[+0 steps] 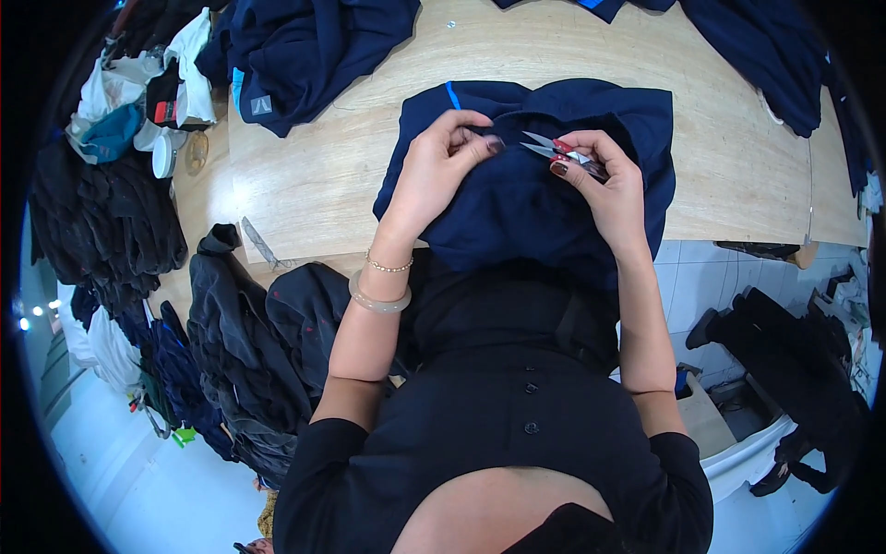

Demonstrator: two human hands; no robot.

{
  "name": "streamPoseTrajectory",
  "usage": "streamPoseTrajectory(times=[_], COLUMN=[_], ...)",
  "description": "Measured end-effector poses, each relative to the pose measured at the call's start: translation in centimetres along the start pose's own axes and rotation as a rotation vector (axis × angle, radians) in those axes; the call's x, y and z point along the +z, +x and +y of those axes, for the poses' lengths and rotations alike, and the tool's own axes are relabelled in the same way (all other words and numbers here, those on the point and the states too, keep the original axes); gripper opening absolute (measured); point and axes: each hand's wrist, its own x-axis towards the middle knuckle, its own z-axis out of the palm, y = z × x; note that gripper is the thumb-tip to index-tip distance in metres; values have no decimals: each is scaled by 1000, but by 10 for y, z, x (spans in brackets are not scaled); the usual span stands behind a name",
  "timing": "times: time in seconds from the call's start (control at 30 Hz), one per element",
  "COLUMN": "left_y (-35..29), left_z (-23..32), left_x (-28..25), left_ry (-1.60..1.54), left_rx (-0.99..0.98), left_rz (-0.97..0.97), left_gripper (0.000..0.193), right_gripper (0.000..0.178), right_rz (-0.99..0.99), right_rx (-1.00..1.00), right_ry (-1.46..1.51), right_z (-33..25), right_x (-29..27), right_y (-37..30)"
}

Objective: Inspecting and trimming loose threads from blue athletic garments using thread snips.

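A navy blue garment (517, 203) lies bunched at the table's near edge, partly over my lap, with an opening along its upper side. Over its left part is my left hand (443, 166), fingers curled and thumb drawn in toward them; whatever they pinch is too fine to make out. My right hand (614, 189) is closed around a small pair of thread snips (544, 146) with red on the grip. Their pointed blades are parted and aim left, toward my left thumb, above the garment's opening.
Another navy garment (314, 55) lies at the far left of the wooden table (305, 185), and more navy cloth (766, 55) at the far right. Dark garments (240, 323) hang over the near left edge. A white round container (166, 155) stands by piled cloth.
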Motion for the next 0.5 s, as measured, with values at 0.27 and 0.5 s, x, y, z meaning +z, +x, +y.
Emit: streamPoseTrajectory(times=[0.27,0.5], left_y=[-3,-3], left_z=[11,7], left_x=[0,0], left_ry=[22,-52], left_rx=[-68,-66], left_rz=[-124,-126], left_gripper=[38,38], right_gripper=[25,24], right_rz=[44,51], right_rx=[-110,-120], right_ry=[-233,-213], right_z=[-5,-2], right_x=[5,10], right_y=[-8,-7])
